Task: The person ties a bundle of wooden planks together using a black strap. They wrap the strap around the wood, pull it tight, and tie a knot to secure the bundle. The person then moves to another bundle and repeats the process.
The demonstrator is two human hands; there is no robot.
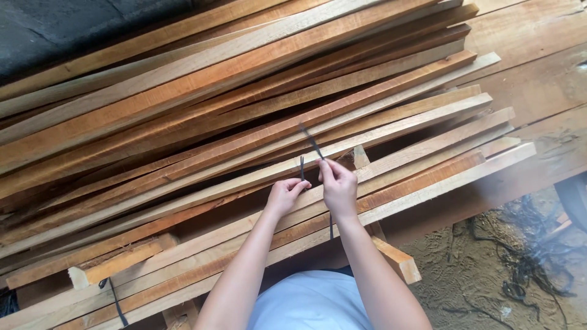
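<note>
My left hand [284,194] and my right hand [339,185] meet over a big stack of long wooden slats [244,110]. Each hand pinches an end of a thin black strap [312,142]. One end sticks up from my right fingers, and a shorter end rises by my left fingers. The strap's lower part hangs down past my right wrist, below the front slats. The hands are almost touching each other above a pale slat [397,128].
A short wood offcut [116,263] lies on the front left slats, with another black strap [116,299] beneath it. Broad planks [532,79] lie at the right. A tangle of black straps [526,256] lies on the sandy ground at the lower right.
</note>
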